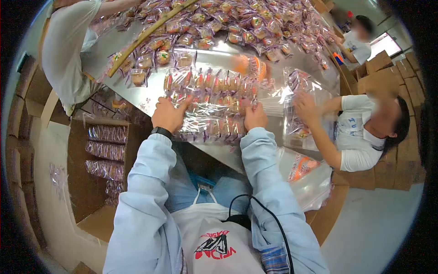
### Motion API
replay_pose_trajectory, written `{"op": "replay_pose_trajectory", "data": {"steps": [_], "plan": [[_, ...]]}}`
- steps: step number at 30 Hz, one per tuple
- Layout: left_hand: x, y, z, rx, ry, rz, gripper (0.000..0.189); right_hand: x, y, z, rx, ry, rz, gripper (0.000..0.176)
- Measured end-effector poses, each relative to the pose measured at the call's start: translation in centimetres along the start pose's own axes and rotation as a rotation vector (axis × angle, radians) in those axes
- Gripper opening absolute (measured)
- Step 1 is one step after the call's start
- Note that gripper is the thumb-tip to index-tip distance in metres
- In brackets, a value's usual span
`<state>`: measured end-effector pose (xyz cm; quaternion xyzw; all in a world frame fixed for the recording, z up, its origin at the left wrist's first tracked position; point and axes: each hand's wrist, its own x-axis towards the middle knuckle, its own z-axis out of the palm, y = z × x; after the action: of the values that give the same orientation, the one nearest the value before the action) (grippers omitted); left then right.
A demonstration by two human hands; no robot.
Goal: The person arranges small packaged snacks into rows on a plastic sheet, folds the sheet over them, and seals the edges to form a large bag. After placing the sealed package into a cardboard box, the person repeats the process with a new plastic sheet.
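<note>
A large clear plastic bag [210, 108] holds several rows of small wrapped pastries and lies at the near edge of the metal table. My left hand [168, 114] grips the bag's left side, thumb on top, with a dark watch on the wrist. At the opposite side, my right hand [254, 116] has its fingers curled round the bag's edge. The undersides of both hands are hidden. Beyond the bag, loose wrapped pastries [162, 57] are spread over the table.
A wooden stick [150, 32] borders the heap. On the right, a co-worker [360, 123] handles another clear bag [296, 107]; flat printed bags [303, 169] lie nearer me. An open carton [98, 182] with packed bags stands at lower left. Another person [68, 50] stands upper left.
</note>
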<state>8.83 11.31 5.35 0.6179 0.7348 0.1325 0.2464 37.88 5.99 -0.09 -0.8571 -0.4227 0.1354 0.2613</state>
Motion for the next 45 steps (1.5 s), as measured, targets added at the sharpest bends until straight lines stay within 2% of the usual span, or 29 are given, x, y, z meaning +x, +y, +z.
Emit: {"op": "replay_pose_trajectory", "data": {"steps": [4,8,11,13,15,16,17,19,20,21,22,23,24,25,27,29,30,33,34,37,38,41,42,43,45], "plan": [[1.7,-2.3,1.1,-0.208,-0.002,0.040,0.096,1.2,1.4,1.3,0.135,0.077,-0.064,0.074],[3.4,-3.7,2.1,-0.276,-0.064,0.073,0.089,2.5,2.1,1.0,0.195,-0.075,0.053,0.074],[3.5,-3.9,2.5,-0.324,-0.004,0.090,0.091,3.4,3.2,1.8,0.238,-0.138,0.089,0.076],[3.8,-4.2,2.7,-0.427,-0.011,0.033,0.091,3.5,3.3,1.0,0.219,-0.163,0.119,0.078],[5.8,-5.7,1.9,-0.633,-0.430,0.007,0.090,6.0,5.8,2.0,0.257,-0.251,0.115,0.076],[3.4,-4.1,-1.2,-0.752,-0.453,0.000,0.085,6.3,5.3,1.4,0.269,-0.302,0.110,0.075],[2.2,-4.6,-1.3,-0.801,-0.437,0.047,0.077,6.2,5.5,0.2,0.268,-0.316,0.067,0.073],[0.3,-6.4,-1.9,-0.888,-0.384,0.125,0.060,2.4,1.9,-4.2,0.270,-0.366,-0.028,0.071],[-2.0,-6.8,-3.7,-1.030,-0.384,0.090,0.055,1.8,2.6,-4.1,0.464,-0.350,-0.008,0.067],[-3.5,-7.8,-4.9,-1.146,-0.464,0.106,0.060,0.5,2.6,-5.1,0.610,-0.384,-0.013,0.064],[-4.8,-9.0,-5.6,-1.132,-0.475,0.125,0.061,-0.9,2.5,-6.1,0.755,-0.422,-0.012,0.061],[-6.4,-10.5,-6.6,-1.117,-0.476,0.137,0.063,-3.0,1.2,-7.8,0.855,-0.521,-0.048,0.059],[-9.3,-10.3,-9.0,-1.104,-0.446,0.113,0.067,-3.7,2.7,-8.1,0.951,-0.647,0.013,0.058],[-10.6,-12.4,-7.6,-1.263,-0.353,0.126,0.071,-4.4,3.9,-8.0,1.036,-0.781,0.080,0.058],[-15.2,-14.1,-7.6,-1.678,-0.207,0.154,0.081,-8.7,2.0,-8.6,1.160,-0.887,0.231,0.062],[-18.5,-15.1,-4.8,-1.843,-0.072,0.199,0.102,-11.2,1.3,-6.3,1.208,-1.008,-0.004,0.066],[-20.0,-15.4,-3.2,-1.895,-0.158,0.146,0.121,-12.8,1.0,-5.1,1.237,-1.051,-0.107,0.068],[-22.3,-14.3,-1.4,-2.440,-0.050,-0.066,0.129,-16.8,-0.8,-0.8,1.355,-0.971,0.050,0.071],[-22.3,-14.9,-1.5,-2.586,-0.276,0.407,0.114,-17.9,-2.1,-0.1,1.387,-1.044,0.013,0.071],[-24.1,-15.1,-4.2,-1.766,0.012,0.369,0.102,-21.0,-4.0,1.7,1.565,-1.317,0.136,0.072],[-24.8,-14.9,-5.2,-1.886,-0.073,0.190,0.103,-21.0,-3.2,3.2,1.730,-1.555,0.056,0.073],[-24.4,-15.0,-5.0,-1.835,-0.061,0.214,0.102,-23.0,-4.1,3.8,1.362,-1.280,0.047,0.074],[-24.5,-15.5,-5.1,-1.867,-0.086,0.207,0.096,-23.0,-5.6,3.2,1.283,-1.286,-0.051,0.073],[-24.5,-16.1,-5.4,-1.846,-0.012,0.234,0.086,-23.1,-7.7,2.0,1.205,-1.288,-0.146,0.072],[-25.2,-17.9,-5.9,-1.800,0.110,0.256,0.069,-22.9,-9.4,1.6,1.114,-1.357,-0.168,0.072]]}}
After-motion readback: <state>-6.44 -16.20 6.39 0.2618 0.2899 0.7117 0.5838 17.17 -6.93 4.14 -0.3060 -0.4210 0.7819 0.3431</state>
